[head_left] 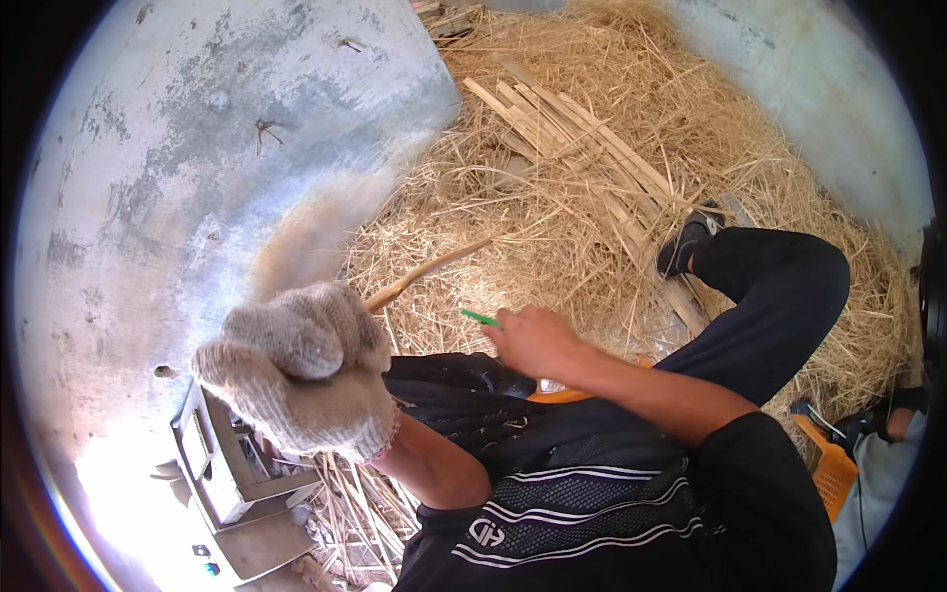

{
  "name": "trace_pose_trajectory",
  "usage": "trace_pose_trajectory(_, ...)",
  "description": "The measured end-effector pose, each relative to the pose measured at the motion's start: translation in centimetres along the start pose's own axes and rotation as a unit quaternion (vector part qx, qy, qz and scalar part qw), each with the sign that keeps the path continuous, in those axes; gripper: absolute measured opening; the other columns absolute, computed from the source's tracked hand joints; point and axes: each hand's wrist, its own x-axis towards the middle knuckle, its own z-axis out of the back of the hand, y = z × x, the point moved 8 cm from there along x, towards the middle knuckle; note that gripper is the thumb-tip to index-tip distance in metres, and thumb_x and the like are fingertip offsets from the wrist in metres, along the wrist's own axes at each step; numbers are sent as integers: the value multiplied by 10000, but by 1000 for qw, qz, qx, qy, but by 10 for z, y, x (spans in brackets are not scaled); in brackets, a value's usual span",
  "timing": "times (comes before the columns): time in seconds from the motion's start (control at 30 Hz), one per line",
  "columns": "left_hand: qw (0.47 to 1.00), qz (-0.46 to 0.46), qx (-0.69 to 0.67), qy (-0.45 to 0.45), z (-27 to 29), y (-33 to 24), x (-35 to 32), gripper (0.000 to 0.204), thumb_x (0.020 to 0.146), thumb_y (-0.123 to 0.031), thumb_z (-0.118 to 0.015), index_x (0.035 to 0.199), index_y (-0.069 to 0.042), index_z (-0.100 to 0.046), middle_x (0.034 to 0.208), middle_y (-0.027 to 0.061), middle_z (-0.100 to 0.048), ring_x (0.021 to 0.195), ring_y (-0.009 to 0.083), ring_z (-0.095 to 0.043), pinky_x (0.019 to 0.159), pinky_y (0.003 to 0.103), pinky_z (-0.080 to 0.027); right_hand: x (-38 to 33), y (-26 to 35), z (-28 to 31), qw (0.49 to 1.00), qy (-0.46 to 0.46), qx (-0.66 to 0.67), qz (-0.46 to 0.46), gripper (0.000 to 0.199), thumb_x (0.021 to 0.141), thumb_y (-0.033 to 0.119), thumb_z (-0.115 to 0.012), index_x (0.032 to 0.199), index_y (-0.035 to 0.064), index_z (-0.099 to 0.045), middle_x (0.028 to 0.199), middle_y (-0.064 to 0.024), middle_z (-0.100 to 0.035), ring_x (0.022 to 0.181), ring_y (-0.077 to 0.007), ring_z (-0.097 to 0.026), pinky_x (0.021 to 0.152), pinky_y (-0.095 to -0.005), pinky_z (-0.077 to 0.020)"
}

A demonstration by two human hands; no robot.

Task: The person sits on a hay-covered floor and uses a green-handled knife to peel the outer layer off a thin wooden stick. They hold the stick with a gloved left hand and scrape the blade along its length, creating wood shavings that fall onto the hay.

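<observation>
My left hand (296, 370) wears a thick knitted grey-white glove and is closed in a fist, raised at the left in front of the wall. From behind it a thin brown wooden stick (434, 268) slants up over the shavings; the fingers seem wrapped round its near end, which the glove hides. My right hand (540, 340) is bare and closed above my lap. Out of its fingers sticks a short, narrow green piece (478, 317), pointing left; the rest is covered, so its kind is unclear. The two hands are well apart.
Pale shavings (631, 89) cover the floor, with long split strips (567, 123) among them by my shoe. A worn wall (237, 128) rises at left above a wooden frame (232, 474) and a bundle of thin sticks (360, 508). Another person's leg (888, 474) is beside an orange stool (834, 481).
</observation>
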Motion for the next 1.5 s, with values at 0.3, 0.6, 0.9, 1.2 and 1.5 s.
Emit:
trace_pose_trajectory(0.3,997,39,10,-71,34,-2,3,570,1047,-439,-317,570,-142,-410,408,-27,-274,296,82,-204,236,259,-219,-38,-8,60,995,-30,82,37,390,1003,333,-464,905,-17,-605,680,-246,-596,678,-424,-618,635,-487,-472)
trace_pose_trajectory(0.6,945,15,152,-291,20,-10,-6,541,1038,-377,-375,539,-168,-367,430,-53,-222,310,62,-200,242,233,-203,-24,40,42,965,-152,199,81,362,1002,301,-474,907,-40,-547,565,-247,-549,543,-450,-574,506,-498,-438)
trace_pose_trajectory(0.9,953,32,135,-270,3,-4,-15,552,1037,-371,-374,521,-184,-323,428,-56,-214,307,57,-179,246,235,-192,-27,50,57,954,-111,249,124,358,995,282,-477,911,-53,-570,593,-259,-566,557,-440,-583,540,-499,-450)
trace_pose_trajectory(1.2,950,3,160,-268,7,-11,-12,547,1034,-364,-391,521,-189,-317,421,-56,-205,304,59,-183,244,247,-171,-8,35,58,968,-125,194,100,380,1002,318,-459,939,-41,-566,548,-222,-552,496,-420,-576,503,-487,-446)
trace_pose_trajectory(1.5,948,2,185,-257,-4,-10,-11,548,1029,-369,-402,517,-191,-316,424,-56,-221,309,55,-185,245,231,-197,24,-54,-5,981,-140,136,-13,411,1014,325,-420,937,-51,-565,614,-246,-595,560,-424,-612,543,-498,-498)
